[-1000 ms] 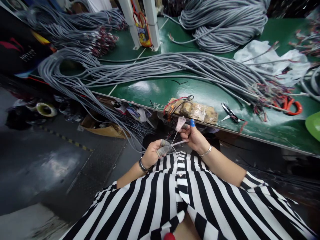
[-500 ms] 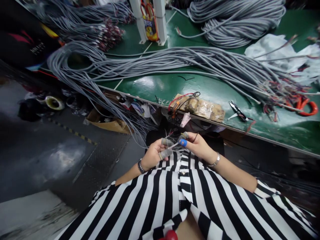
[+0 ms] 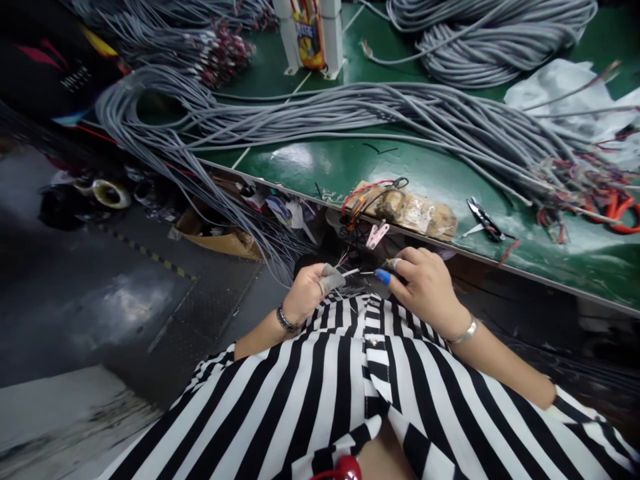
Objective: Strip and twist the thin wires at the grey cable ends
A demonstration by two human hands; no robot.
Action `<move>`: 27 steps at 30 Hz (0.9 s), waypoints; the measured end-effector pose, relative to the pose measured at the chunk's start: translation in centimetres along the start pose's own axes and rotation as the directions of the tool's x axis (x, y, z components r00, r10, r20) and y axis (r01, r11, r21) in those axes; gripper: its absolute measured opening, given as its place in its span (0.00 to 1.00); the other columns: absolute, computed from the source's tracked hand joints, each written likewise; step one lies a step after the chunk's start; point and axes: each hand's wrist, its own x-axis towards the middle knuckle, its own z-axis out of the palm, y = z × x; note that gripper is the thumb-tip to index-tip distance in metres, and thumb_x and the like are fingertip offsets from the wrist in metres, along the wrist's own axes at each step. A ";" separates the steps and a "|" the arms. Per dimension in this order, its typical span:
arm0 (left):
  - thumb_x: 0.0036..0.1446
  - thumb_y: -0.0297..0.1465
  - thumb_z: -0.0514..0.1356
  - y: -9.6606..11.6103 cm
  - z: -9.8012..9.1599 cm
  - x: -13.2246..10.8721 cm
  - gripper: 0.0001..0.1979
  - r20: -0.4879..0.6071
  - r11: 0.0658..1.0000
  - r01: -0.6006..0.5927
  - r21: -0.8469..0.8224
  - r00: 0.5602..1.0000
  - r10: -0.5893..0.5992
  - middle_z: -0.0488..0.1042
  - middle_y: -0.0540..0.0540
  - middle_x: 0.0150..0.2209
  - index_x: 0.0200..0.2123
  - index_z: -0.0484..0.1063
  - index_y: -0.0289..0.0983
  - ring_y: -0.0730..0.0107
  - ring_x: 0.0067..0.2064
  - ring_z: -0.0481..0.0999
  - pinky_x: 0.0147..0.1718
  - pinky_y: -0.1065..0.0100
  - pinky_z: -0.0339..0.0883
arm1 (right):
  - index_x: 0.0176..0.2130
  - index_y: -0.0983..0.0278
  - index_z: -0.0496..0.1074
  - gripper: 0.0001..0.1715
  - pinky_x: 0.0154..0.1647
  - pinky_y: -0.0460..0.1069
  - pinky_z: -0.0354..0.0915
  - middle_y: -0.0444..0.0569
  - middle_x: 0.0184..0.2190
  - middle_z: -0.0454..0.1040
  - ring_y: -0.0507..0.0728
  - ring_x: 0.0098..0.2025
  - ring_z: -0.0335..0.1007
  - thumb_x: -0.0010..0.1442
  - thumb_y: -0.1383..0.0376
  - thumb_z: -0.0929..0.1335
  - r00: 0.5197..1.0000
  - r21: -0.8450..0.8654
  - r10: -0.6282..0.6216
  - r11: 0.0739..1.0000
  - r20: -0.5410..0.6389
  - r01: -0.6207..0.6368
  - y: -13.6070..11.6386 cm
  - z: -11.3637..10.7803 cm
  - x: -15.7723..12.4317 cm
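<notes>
A: Where exactly is the pale cable end [image 3: 351, 272] lying?

B: It is sticking out from the left hand [image 3: 306, 291], in front of the striped shirt [image 3: 325, 380], on the person's side of the green bench [image 3: 295, 163]. Its long axis is running from left to right, and the tip is pointing slightly upward, toward the other hand.

A: How is the left hand holding it?

B: The thumb and index finger, with grey wraps [image 3: 331, 283], are pinching it. How firmly, I cannot tell.

A: And the right hand [image 3: 425, 287]?

B: Its thumb and index finger are standing nearly together at a thin pale strand [image 3: 367, 273]. Whether they are really gripping it, I cannot tell.

A: So which hand is nearer?

B: The left, because it is touching the cable end. The right is hovering just beside the tip, and the strand is lying between the 2, almost in line.

A: What is showing beyond?

B: 1 pink clip [image 3: 377, 235] is showing at the bench edge.
</notes>
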 end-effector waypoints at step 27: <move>0.44 0.37 0.68 -0.5 -0.1 -0.6 0.13 0.055 0.999 0.015 -0.033 0.998 -0.013 0.59 0.56 0.14 0.22 0.72 0.33 0.83 0.17 0.56 0.19 0.76 0.54 | 0.21 0.65 0.64 0.23 0.32 0.50 0.49 0.46 0.25 0.63 0.52 0.29 0.55 0.61 0.54 0.65 0.993 0.200 -0.080 0.978 0.088 0.061 0.9 1.9 0.8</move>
